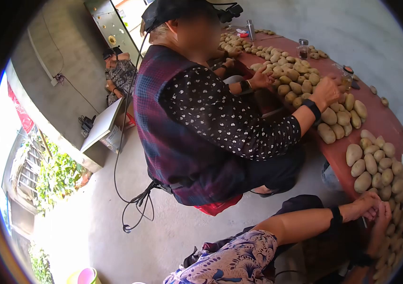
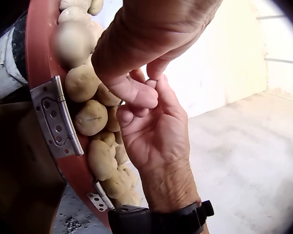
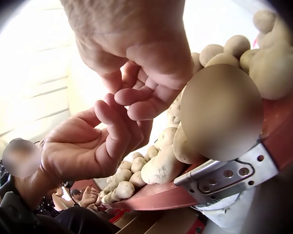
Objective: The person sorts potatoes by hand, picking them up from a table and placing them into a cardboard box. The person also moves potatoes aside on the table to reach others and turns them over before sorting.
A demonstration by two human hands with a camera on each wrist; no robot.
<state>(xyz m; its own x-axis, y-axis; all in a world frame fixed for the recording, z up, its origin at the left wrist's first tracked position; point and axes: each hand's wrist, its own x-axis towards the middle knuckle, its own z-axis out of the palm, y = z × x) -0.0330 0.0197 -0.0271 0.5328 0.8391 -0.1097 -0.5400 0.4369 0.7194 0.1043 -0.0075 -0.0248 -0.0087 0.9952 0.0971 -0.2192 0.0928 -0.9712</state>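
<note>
In the head view at lower right, my left hand (image 1: 366, 206) and my right hand (image 1: 381, 221) meet at the fingertips beside a red table. The left wrist view shows my left hand (image 2: 146, 44) from above, its loosely curled fingers touching those of my right hand (image 2: 154, 134). From the right wrist, the left palm faces up with relaxed fingers, and the right fingertips (image 3: 141, 110) rest against it. No object shows between the hands; the inner fingertips are partly hidden. Close by lie potatoes (image 1: 376, 181), several of them spread along the tabletop.
Another person (image 1: 211, 104) in a dotted sleeve sits at the table beyond, hands among more potatoes (image 1: 338, 118). Glass jars (image 1: 303, 49) stand along the wall side. Metal hinges (image 2: 57, 117) line the table edge. A cable (image 1: 116, 180) hangs to the floor behind the person.
</note>
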